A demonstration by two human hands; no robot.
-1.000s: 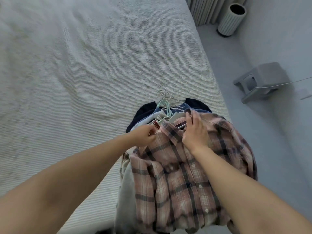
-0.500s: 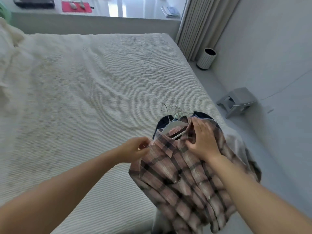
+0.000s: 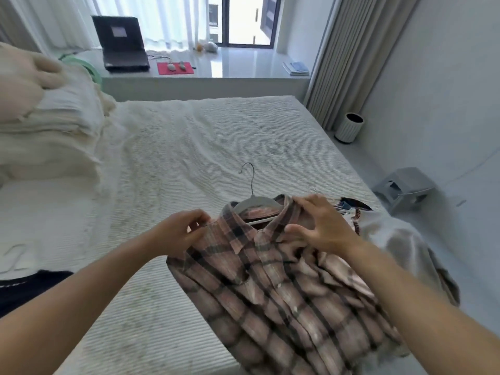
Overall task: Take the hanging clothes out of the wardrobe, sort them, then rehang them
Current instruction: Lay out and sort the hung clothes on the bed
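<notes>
Shirt point(image 3: 270, 280) lifted, two hands point(image 3: 184, 231) gripping

Pink-and-brown plaid cotton shirt point(image 3: 284, 288) fills the lower centre, dark check lines crossing paler pink squares. A white plastic hanger point(image 3: 254, 203) with a grey metal hook sits at its collar. Cream ribbed bedspread point(image 3: 189, 147) across the middle. Red flat mat point(image 3: 175, 68) at upper centre, black open laptop point(image 3: 123, 44) upper left, white ribbed bin point(image 3: 349, 128) at right.
</notes>
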